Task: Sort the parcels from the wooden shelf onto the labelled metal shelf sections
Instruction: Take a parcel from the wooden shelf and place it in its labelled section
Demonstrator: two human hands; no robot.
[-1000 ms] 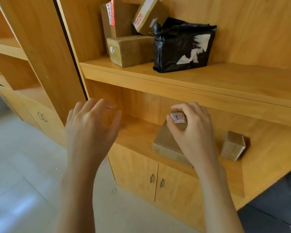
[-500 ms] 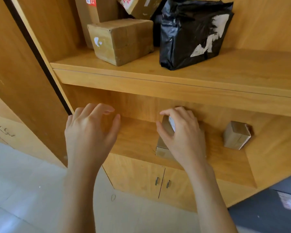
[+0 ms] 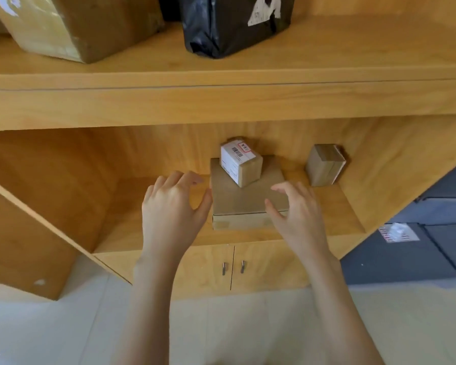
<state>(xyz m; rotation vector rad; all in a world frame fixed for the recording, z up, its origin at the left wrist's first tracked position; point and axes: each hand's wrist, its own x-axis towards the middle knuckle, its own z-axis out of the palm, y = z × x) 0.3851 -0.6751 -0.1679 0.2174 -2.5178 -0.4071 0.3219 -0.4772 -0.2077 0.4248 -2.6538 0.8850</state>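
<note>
Flat box (image 3: 245,198) flanked by left hand (image 3: 173,206) and right hand (image 3: 298,209), fingers spread, nothing grasped. Small labelled box (image 3: 241,162) on top could be tipped off if lifted unevenly.

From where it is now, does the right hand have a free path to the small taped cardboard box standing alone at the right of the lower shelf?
Probably yes. The right hand is open beside the flat brown cardboard box, and only bare shelf lies between it and the small taped cardboard box.
</note>
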